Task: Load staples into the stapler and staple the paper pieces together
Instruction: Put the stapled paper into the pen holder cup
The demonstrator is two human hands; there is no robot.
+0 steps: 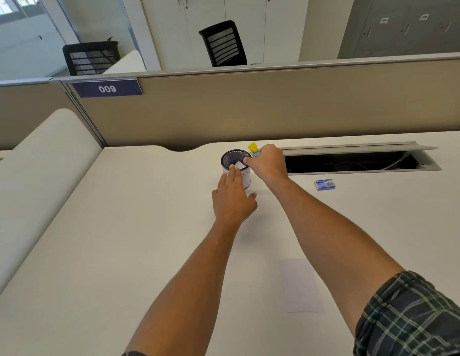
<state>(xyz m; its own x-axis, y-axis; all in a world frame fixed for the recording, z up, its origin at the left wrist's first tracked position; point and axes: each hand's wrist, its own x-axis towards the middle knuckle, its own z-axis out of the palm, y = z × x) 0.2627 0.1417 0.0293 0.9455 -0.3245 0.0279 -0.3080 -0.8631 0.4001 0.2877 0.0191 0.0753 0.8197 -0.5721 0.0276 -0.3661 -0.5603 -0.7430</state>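
Right hand [266, 161] grips yellow stapler [253, 148] beside mesh cup [235, 160]; left hand [232, 199] spread flat against cup. Risk: cup tips. Staple box [324, 184], paper [300, 285] on worktop [121, 227].

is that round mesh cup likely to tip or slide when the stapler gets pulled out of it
Probably. The mesh cup looks light and empty, so it could slide or tip. The left hand steadies its side while the right hand lifts the yellow stapler.

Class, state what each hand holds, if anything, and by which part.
Right hand grips the yellow stapler by its lower end. Left hand steadies the black mesh cup, fingers on white paper.
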